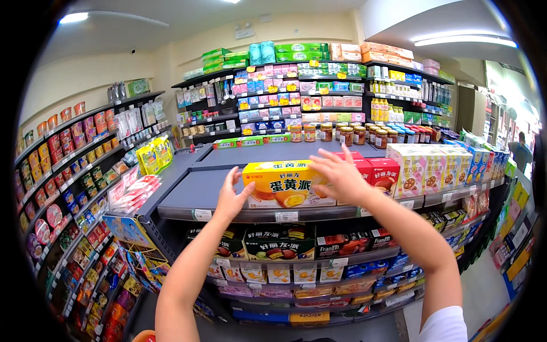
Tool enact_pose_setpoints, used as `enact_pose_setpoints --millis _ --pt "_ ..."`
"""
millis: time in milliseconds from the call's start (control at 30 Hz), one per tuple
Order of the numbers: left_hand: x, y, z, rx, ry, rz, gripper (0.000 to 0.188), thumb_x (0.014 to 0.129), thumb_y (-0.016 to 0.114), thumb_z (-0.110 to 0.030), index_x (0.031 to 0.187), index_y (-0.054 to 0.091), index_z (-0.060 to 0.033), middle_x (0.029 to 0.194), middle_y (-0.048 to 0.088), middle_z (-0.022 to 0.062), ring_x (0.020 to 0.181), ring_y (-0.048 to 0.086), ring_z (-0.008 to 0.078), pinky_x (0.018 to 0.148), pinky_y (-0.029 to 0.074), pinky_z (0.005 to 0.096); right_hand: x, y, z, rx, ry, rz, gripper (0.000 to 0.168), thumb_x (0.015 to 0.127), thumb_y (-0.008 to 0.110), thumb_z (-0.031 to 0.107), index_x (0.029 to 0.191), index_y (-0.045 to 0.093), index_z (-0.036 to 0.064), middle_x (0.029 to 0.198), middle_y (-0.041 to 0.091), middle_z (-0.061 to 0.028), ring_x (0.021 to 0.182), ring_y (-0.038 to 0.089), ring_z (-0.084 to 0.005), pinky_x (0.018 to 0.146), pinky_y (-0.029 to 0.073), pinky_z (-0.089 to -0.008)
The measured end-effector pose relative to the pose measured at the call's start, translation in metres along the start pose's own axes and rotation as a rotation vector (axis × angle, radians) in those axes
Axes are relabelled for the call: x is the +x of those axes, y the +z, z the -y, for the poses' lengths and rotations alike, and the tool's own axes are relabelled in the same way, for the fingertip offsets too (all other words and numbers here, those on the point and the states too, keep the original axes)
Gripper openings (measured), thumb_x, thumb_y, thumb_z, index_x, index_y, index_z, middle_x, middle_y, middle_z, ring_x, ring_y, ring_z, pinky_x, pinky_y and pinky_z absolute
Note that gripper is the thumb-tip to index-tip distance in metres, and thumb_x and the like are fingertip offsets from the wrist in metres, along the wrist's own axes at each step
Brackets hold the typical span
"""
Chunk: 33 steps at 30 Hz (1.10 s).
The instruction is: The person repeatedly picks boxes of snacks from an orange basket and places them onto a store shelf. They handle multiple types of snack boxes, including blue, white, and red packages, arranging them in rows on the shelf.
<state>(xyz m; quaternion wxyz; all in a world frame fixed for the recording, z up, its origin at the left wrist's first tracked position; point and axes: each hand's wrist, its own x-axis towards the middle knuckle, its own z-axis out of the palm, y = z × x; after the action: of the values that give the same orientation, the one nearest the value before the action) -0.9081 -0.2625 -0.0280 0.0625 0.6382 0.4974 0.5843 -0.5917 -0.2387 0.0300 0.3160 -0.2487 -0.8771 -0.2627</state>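
Observation:
A yellow box of egg-yolk pies [277, 186] stands on the top shelf [192, 188], its printed front towards me. My left hand [233, 192] is at the box's left end, thumb by the front corner and fingers spread; whether it touches the cardboard I cannot tell. Slightly blurred, my right hand [342, 173] is over the box's right end with its fingers apart, covering part of the front. Red boxes [384, 173] stand just to the right, partly hidden by that hand and wrist.
White cartons [421, 171] line the shelf further right. Glass jars [359, 134] and long green boxes [252, 141] are behind. Red-and-white packets [139, 190] lie left. Dark pie boxes [280, 243] fill the shelf below. A person [520, 151] stands far right.

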Motion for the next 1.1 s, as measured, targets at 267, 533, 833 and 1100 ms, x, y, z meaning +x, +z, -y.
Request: enact_pose_setpoints --millis 267,533,833,1100 --pt "-0.157 -0.004 0.011 -0.399 -0.130 -0.037 0.038 0.086 0.064 -0.012 0.119 0.047 -0.0042 0.110 0.056 0.0078 0.102 0.054 0.0140 0.083 0.045 0.0274 -0.048 0.079 0.172 0.884 -0.057 -0.041 0.033 0.079 0.068 0.021 0.109 0.061 0.008 0.117 0.060 -0.0101 0.115 0.053 -0.0288 0.097 0.040 -0.0422" --pt "-0.355 -0.081 0.065 -0.419 -0.601 -0.308 0.010 0.092 0.057 -0.008 0.099 0.058 -0.0004 0.092 0.063 0.0046 0.087 0.059 0.0092 0.078 0.048 0.0232 -0.093 0.169 0.356 1.636 0.226 0.397 0.022 0.083 0.066 0.011 0.103 0.063 0.002 0.103 0.066 -0.0105 0.097 0.063 -0.0219 0.086 0.047 -0.0317" --pt "-0.549 -0.183 0.031 -0.154 -0.905 -1.047 0.011 0.088 0.064 -0.012 0.088 0.061 -0.0017 0.080 0.062 -0.0001 0.074 0.057 0.0065 0.069 0.046 0.0208 -0.088 0.173 0.527 2.050 0.107 1.111 0.020 0.090 0.060 0.007 0.109 0.059 0.000 0.107 0.064 -0.0065 0.098 0.059 -0.0110 0.086 0.047 -0.0253" --pt "-0.639 -0.247 0.034 0.342 -0.983 -1.277 0.043 0.082 0.066 -0.003 0.118 0.043 0.0000 0.109 0.054 0.0111 0.101 0.054 0.0189 0.089 0.045 0.0291 -0.096 0.194 0.676 1.995 0.049 1.391 0.034 0.091 0.059 0.010 0.121 0.049 0.000 0.110 0.059 -0.0055 0.094 0.058 -0.0109 0.080 0.049 -0.0259"
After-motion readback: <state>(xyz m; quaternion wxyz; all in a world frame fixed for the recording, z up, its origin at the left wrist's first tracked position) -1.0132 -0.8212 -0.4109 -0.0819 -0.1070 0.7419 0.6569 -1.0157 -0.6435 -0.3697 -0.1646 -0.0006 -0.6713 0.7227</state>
